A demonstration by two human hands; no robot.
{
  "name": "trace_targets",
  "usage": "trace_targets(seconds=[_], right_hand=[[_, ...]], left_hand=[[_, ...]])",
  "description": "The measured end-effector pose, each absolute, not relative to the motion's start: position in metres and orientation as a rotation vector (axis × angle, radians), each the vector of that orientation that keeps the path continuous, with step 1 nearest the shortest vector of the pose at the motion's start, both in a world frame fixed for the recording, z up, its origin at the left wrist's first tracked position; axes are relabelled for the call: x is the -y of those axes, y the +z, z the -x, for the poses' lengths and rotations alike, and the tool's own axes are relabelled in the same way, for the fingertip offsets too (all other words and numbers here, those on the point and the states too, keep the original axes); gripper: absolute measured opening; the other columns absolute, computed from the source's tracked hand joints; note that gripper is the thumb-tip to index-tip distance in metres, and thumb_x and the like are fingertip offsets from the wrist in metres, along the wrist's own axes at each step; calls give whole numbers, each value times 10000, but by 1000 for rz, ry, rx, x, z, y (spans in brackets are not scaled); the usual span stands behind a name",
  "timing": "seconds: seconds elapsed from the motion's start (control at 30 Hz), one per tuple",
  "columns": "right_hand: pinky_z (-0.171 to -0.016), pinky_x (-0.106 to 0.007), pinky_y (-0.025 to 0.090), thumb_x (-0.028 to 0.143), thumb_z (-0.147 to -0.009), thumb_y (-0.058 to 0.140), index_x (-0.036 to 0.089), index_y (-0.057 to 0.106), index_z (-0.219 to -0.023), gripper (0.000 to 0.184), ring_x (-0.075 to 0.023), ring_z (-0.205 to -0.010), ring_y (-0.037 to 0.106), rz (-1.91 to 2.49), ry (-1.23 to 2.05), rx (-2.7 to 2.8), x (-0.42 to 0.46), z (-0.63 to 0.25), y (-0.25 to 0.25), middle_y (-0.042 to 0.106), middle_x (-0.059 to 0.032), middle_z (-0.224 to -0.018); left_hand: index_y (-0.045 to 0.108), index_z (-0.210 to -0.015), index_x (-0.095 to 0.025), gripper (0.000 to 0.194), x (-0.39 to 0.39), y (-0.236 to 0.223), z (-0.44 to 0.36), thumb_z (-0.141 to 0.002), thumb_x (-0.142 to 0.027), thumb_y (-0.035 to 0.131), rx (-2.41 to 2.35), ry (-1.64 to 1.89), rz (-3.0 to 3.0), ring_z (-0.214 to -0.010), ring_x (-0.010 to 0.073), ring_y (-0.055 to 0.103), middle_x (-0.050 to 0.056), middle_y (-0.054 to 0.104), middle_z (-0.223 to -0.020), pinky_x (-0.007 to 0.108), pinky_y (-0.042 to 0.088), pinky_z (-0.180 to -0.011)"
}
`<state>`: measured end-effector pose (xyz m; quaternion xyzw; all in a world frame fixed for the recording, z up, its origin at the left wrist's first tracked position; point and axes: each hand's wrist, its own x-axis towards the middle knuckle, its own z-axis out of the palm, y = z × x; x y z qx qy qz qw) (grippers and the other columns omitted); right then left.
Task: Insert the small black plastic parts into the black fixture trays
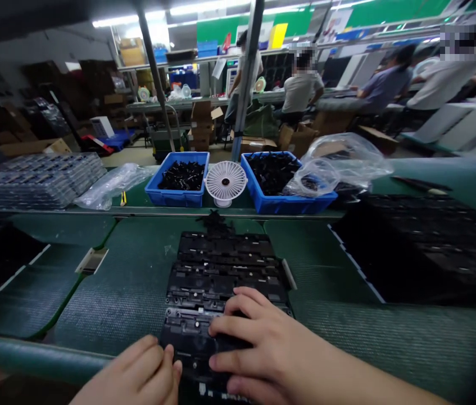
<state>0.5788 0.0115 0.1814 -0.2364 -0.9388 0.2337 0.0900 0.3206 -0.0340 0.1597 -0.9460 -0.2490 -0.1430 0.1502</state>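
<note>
Right grip (258, 344) spread on black panel (185, 340), near edge of worktop (119, 292). My left grip (143, 368) curled, contents indeterminable; I advise even pressure.

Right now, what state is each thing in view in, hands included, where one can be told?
Black panels, lying in rows.
Left hand, fingers curled, at the panels' left edge.
Right hand, fingers spread over the panels.
White fan, upright; running or not unclear.
Left blue bin, open-topped, holding black parts.
Clear bag, crumpled.
Right blue bin, open-topped, partly covered by plastic.
Ceiling lights, lit.
</note>
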Motion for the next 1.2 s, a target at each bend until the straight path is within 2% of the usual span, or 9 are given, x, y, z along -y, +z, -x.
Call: trace_targets(seconds=[0.1,0.2,0.3,0.43,0.57,0.67,0.83,1.07,1.2], right_hand=[[-996,-445,286,390,-882,498,337,579,-1123,260,-209,-1059,453,705,596,2812,-10,-578,180,579,11,-1161],[-1010,-450,293,327,-878,520,330,567,-1142,269,-214,-1089,462,635,481,2831,-10,-580,185,579,10,-1179],[-1001,-395,327,333,-863,546,303,573,-1148,288,-197,-1107,466,573,497,2716,-27,-592,192,587,5,-1180],[-865,-324,421,317,-882,498,218,666,-943,203,-179,-946,561,970,403,2154,-94,-626,178,662,-49,-985],[-699,-274,432,368,-835,526,195,696,-837,242,-187,-762,615,1772,405,1888,-178,-651,124,695,-46,-847],[-617,-251,410,392,-773,606,174,705,-708,247,-184,-672,620,1855,493,1936,-215,-646,82,694,-64,-713],[-655,-254,399,400,-766,611,155,688,-717,261,-187,-729,621,1886,525,1926,-228,-617,45,691,-92,-754],[-639,-256,425,272,-746,599,150,646,-678,147,-188,-718,625,1843,608,1785,-235,-619,46,681,-87,-743],[-554,-218,464,349,-828,517,151,581,-915,225,-137,-628,627,1723,689,1692,-222,-639,82,669,-54,-778]], left_hand=[[595,-924,-181,258,9,170,-323,-875,-82,362,829,-723,3017,-736,133,541,20,633,-765,279,449,-739],[570,-985,-185,253,-21,173,-330,-850,-56,399,1057,-934,3090,-940,155,539,57,629,-940,314,452,-848],[527,-1133,-210,289,-58,174,-345,-847,-194,498,1203,-795,3102,-1203,211,408,81,530,-1232,416,363,-1010],[402,-1309,-226,610,-103,176,-371,-784,-496,558,1098,-406,3244,-1336,265,235,92,334,-1430,492,254,-1075],[340,-1358,-258,745,-126,177,-390,-736,-623,526,911,-99,3346,-1354,301,185,85,268,-1465,549,185,-1072],[310,-1370,-311,765,-131,177,-397,-717,-651,522,843,7,3369,-1357,328,161,61,235,-1478,583,177,-1053],[350,-1339,-367,703,-132,176,-401,-721,-664,504,849,39,3364,-1349,348,165,27,247,-1475,616,177,-1026],[510,-1225,-335,618,-129,175,-400,-698,-656,544,969,-163,3331,-1282,324,284,31,385,-1406,551,236,-1019],[528,-1210,-326,602,-130,173,-400,-699,-643,555,937,-218,3337,-1258,317,313,42,409,-1386,524,283,-997]])
